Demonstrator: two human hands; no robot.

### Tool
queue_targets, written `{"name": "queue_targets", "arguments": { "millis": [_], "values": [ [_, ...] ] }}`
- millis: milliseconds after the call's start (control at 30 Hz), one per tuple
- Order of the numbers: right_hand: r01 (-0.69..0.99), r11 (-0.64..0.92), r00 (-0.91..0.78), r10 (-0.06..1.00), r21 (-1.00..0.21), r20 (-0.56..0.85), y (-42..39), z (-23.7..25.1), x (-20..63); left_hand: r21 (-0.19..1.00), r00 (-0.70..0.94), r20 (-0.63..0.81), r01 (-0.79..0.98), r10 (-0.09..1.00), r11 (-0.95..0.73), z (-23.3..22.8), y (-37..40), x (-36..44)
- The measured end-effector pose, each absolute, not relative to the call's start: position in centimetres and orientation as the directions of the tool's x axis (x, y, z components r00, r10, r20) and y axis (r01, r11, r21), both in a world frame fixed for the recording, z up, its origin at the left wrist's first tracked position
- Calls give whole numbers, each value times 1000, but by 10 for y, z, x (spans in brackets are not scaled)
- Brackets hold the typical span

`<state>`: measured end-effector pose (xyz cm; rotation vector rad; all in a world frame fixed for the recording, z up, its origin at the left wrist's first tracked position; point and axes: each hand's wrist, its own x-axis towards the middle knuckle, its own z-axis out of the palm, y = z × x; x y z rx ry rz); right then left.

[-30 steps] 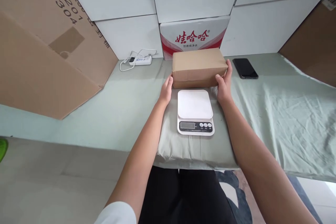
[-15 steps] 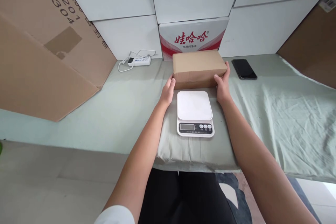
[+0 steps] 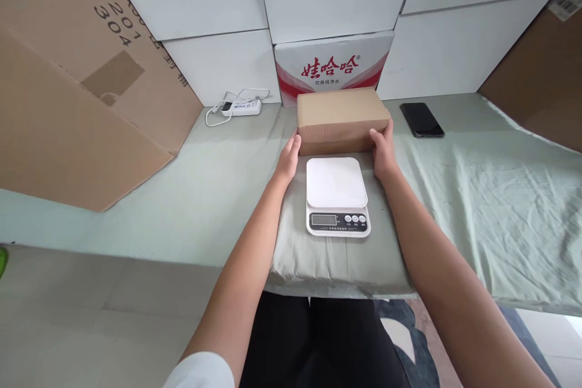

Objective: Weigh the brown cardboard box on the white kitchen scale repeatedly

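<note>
Between my two hands is a closed brown cardboard box (image 3: 341, 121), gripped by its left and right ends. My left hand (image 3: 289, 156) presses on the left end, thumb near the front corner and most fingers hidden behind it. My right hand (image 3: 384, 148) is closed round the right end, its thumb on the front face. Just in front of the box lies a white kitchen scale (image 3: 336, 183) with a bare platform, its display blank and its buttons facing me.
A white power strip (image 3: 242, 108) with a cable lies at the back left. To the right is a black phone (image 3: 422, 120). Behind stands a printed white-and-red carton (image 3: 334, 66). Large cardboard panels (image 3: 82, 103) flank the green cloth-covered table (image 3: 218, 194).
The view has shifted very slightly. Both hands remain on the cardboard box, and my right fingers sit a little lower on its right end.
</note>
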<state>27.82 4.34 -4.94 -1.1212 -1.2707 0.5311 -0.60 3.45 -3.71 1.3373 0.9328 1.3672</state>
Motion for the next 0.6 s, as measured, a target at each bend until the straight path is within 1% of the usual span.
{"name": "queue_targets", "arguments": {
  "millis": [67,167,233,333,400,500,600],
  "values": [
    [259,427,269,830,-867,489,39,-42,273,961,76,260,-117,963,-250,-28,27,-6],
    [283,473,246,805,-834,540,22,-19,266,931,40,341,-153,939,-331,-9,11,-8],
    [291,508,214,791,-811,572,1,1,262,911,30,387,-170,922,-377,3,-5,-12],
    [296,528,172,790,-796,588,-41,21,259,905,28,398,-175,917,-388,13,-35,-20],
    [296,493,143,824,-818,548,-71,22,260,907,25,390,-185,920,-379,11,-57,-25],
    [271,422,135,873,-865,469,-108,6,264,915,50,360,-212,932,-342,2,-85,-29],
    [265,394,175,878,-880,446,-127,-9,264,938,60,295,-206,954,-278,-9,-102,-27]
  ]
}}
